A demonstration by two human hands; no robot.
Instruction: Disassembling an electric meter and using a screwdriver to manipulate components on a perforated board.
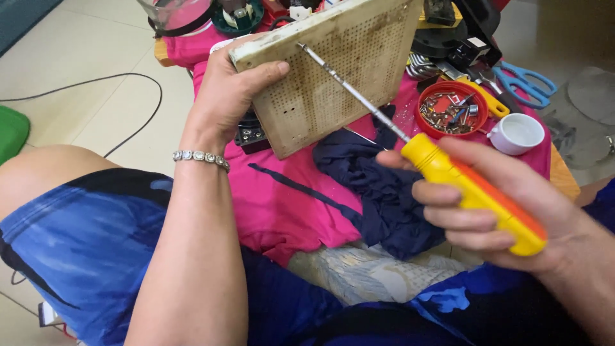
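Head view: the left hand (224,96) grips a cream, stained perforated panel (333,70) by its upper left corner, thumb laid across the dotted face and fingers wrapped behind the edge. The panel is tilted up off the pink cloth (282,205) that covers the tabletop, its lower corner close to or resting on a dark block there. It looks like a rigid, flat plastic cover, light enough for one hand; the thick solid rim is the firm place to hold it, since the hole-riddled field is likely weaker and brittle with age.

The right hand (487,205) is closed around the yellow-and-orange handle of a screwdriver (467,186), index finger stretched along the front of the grip. Its thin metal shaft runs up and left across the panel, the tip near the upper edge; whether it sits in a screw I cannot tell. The handle is smooth, stiff plastic, so a full palm wrap suits it.

A crumpled navy cloth (378,186) lies below the panel. To the right sit a red round dish of screws (451,109), a small white cup (517,133) and blue-handled scissors (522,83). A beaded bracelet (200,157) circles the left wrist.
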